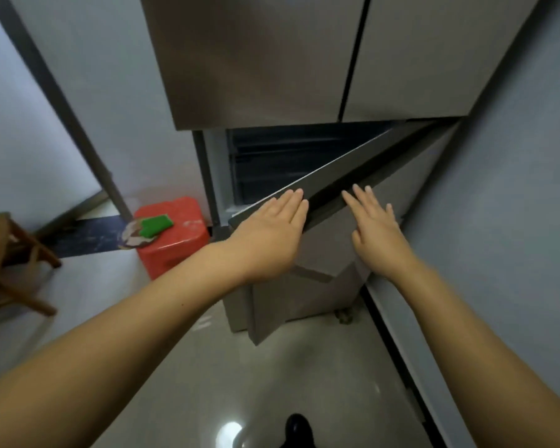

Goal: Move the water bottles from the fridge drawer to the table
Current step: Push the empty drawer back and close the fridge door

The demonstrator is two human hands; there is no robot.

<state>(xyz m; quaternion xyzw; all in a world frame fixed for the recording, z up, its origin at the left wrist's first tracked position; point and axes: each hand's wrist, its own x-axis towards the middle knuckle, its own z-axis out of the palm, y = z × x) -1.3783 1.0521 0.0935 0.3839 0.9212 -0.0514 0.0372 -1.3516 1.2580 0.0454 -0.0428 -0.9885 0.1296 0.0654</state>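
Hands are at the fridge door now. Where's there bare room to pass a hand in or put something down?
Free: the dark opening between fridge frame and the lower door under the left hand; bare floor below. Crowded: the red stool top, holding a green item.

The fridge [259, 59] in front of me has a brushed, metal-looking grey-brown skin with a soft sheen, and its lower door [324, 202] shows the same satin finish along a dark edge. Beside it, the red stool [172, 234] looks like smooth, scuffed plastic, the chair [0, 253] is plain brown wood, and the floor [272, 383] is glossy enough to mirror a light.
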